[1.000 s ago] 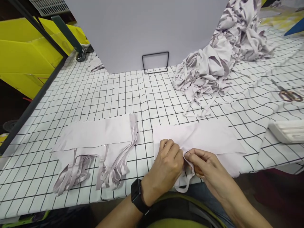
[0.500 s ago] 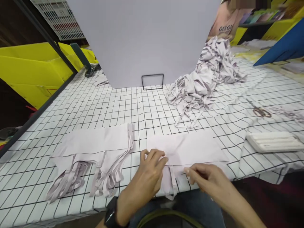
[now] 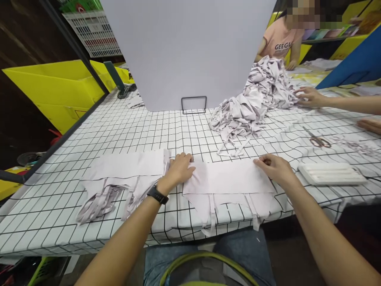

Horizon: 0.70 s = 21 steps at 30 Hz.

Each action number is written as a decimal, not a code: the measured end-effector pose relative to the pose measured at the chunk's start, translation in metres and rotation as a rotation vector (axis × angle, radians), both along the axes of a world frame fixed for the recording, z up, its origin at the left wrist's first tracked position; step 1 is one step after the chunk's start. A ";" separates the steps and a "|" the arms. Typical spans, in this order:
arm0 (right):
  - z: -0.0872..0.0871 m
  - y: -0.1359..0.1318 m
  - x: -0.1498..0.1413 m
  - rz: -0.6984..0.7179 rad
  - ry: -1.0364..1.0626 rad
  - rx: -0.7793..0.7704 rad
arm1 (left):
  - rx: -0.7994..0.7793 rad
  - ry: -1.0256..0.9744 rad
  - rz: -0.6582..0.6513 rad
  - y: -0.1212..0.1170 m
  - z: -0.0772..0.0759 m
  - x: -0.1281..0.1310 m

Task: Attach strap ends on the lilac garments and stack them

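A pale pinkish-white camisole (image 3: pixel 229 178) lies flat in front of me, its thin straps hanging toward the table's front edge. At its upper left corner, my left hand (image 3: pixel 181 167) is closed on the cloth between thumb and fingers. My right hand (image 3: pixel 275 169) pinches the upper right corner. Left of it, near my left wrist, rests a neat stack of similar camisoles (image 3: pixel 127 165), with bunched straps falling toward me.
A large grey board (image 3: pixel 190 51) on a wire stand rises behind. Right of it lies a heap of crumpled camisoles (image 3: pixel 244 111), touched by another person's hand (image 3: pixel 311 97). Scissors (image 3: pixel 317 139) and a white tray (image 3: pixel 333 174) lie on the right. Yellow bins (image 3: pixel 56 87) stand left.
Both hands have moved from the camisole's lower part to its upper corners, spreading apart. The camisole now lies flatter, both straps showing. Another person's hands have appeared at right.
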State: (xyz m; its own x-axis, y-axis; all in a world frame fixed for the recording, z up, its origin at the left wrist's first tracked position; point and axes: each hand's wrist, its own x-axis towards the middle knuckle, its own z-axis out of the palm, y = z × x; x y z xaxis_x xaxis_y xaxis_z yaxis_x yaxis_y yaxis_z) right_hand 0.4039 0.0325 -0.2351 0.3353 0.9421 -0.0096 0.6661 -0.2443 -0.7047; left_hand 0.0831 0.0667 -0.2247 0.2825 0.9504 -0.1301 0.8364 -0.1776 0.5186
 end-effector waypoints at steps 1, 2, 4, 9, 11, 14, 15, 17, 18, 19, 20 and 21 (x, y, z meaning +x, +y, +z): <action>0.002 -0.004 0.002 0.010 0.046 0.016 | -0.007 -0.020 0.006 0.003 0.001 -0.002; 0.003 -0.007 0.003 0.021 0.095 0.032 | -0.014 -0.049 0.010 0.005 0.002 -0.004; 0.006 -0.013 0.004 0.044 0.188 0.058 | -0.033 -0.126 0.017 0.008 0.005 -0.007; 0.014 -0.025 0.006 0.043 0.346 0.151 | -0.081 -0.408 0.083 0.000 0.014 -0.015; 0.020 -0.031 0.006 0.037 0.389 0.194 | -0.086 -0.515 0.118 -0.007 0.020 -0.019; 0.036 -0.040 0.004 0.026 0.420 0.260 | -0.075 -0.627 0.156 -0.017 0.033 -0.024; 0.044 -0.043 0.002 0.022 0.421 0.282 | -0.067 -0.657 0.168 -0.019 0.038 -0.026; 0.061 -0.050 -0.003 0.016 0.412 0.320 | -0.033 -0.706 0.199 -0.021 0.050 -0.030; 0.070 -0.052 -0.005 0.012 0.400 0.340 | -0.008 -0.724 0.211 -0.022 0.057 -0.031; 0.080 -0.055 -0.008 0.009 0.383 0.363 | 0.024 -0.738 0.218 -0.022 0.063 -0.032; 0.089 -0.058 -0.012 0.004 0.364 0.390 | 0.061 -0.746 0.216 -0.022 0.070 -0.033; 0.098 -0.060 -0.015 -0.001 0.345 0.421 | 0.100 -0.750 0.201 -0.023 0.077 -0.034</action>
